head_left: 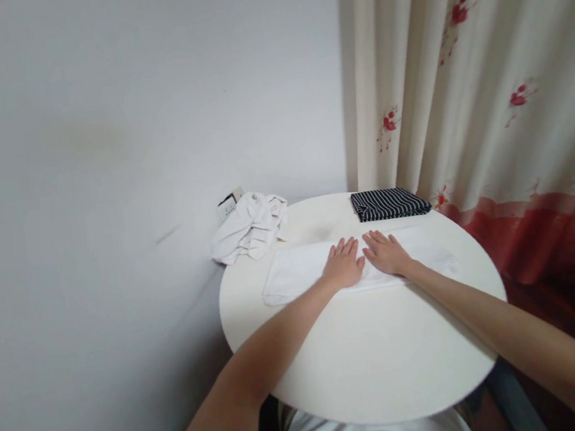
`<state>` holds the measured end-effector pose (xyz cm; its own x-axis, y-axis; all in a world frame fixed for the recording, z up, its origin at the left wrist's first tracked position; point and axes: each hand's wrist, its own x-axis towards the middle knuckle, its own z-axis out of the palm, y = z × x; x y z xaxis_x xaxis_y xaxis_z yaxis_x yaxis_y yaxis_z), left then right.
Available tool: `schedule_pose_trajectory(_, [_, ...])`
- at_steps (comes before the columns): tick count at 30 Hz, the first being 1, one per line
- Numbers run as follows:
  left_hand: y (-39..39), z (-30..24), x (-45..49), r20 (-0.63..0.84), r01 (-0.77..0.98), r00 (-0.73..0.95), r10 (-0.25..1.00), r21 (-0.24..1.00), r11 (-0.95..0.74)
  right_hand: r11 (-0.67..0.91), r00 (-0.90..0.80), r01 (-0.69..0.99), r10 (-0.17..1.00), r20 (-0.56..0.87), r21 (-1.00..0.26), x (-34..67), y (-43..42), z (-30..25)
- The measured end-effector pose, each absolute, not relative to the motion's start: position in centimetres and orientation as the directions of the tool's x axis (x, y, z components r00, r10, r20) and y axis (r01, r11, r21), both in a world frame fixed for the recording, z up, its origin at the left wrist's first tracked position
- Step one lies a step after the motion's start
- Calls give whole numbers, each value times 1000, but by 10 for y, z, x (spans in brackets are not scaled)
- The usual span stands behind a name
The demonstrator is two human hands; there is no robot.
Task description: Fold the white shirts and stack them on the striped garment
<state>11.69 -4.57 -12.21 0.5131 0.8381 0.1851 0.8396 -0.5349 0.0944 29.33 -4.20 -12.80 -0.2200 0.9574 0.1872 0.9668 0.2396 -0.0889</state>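
Observation:
A white cloth [295, 274], folded into a long flat strip, lies across the round white table [380, 359]. My left hand [344, 263] rests palm down on the middle of the cloth, fingers stretched out. Just right of it, my right hand [386, 253] also presses flat on the cloth with its fingers extended. The two thumbs are close to each other near the strip's centre. Neither hand grips anything. Whether the cloth is a garment or a towel cannot be made out.
A crumpled white cloth [252, 227] sits at the table's back left edge, by a wall socket [227, 206]. At the back right lies a folded black-and-white striped cloth [389, 203]. A wall [105, 197] borders the left, and a flowered curtain [462, 93] hangs behind on the right.

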Motion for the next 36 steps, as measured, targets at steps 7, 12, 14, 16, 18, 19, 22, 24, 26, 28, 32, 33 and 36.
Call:
schedule_pose_trajectory(7, [-40,-115,47,130,900,419,899,75,-430,175,-156,977,976,153,-121,303,-37,-129])
schedule_pose_trajectory(12, [-43,-111,-25,73,949,313,947,5,-314,104,-74,979,982,172,-174,306,-35,-128])
schedule_pose_trajectory(14, [-44,-109,-44,49,975,224,973,-9,-224,75,-42,980,983,177,-185,309,-34,-127])
schedule_pose_trajectory(16, [-45,-107,-56,34,990,137,990,-16,-137,40,-5,981,984,180,-192,311,-35,-126])
schedule_pose_trajectory(18, [-47,-105,-59,28,997,81,996,-20,-81,-1,41,979,980,193,-203,312,-36,-125])
schedule_pose_trajectory(19, [-48,-103,-58,41,998,56,998,-31,-55,-18,63,977,976,206,-212,311,-37,-124])
schedule_pose_trajectory(22, [-57,-92,-39,185,994,62,981,-101,-43,0,67,971,959,276,-238,301,-42,-118])
schedule_pose_trajectory(24, [-63,-84,-14,284,982,175,943,-118,-147,107,-28,968,946,323,-229,288,-47,-114])
schedule_pose_trajectory(26, [-66,-78,18,297,948,317,901,-80,-307,247,-169,946,927,333,-208,274,-52,-112])
schedule_pose_trajectory(28, [-66,-76,50,254,896,433,865,-13,-445,347,-281,917,911,303,-194,262,-56,-111])
schedule_pose_trajectory(32, [-65,-88,92,141,779,607,782,88,-621,369,-326,913,916,233,-175,256,-58,-116])
schedule_pose_trajectory(33, [-66,-92,96,110,754,640,760,98,-650,361,-321,917,921,222,-172,257,-57,-117])
schedule_pose_trajectory(36, [-70,-102,92,44,692,714,699,108,-714,343,-304,922,928,216,-177,261,-56,-119])
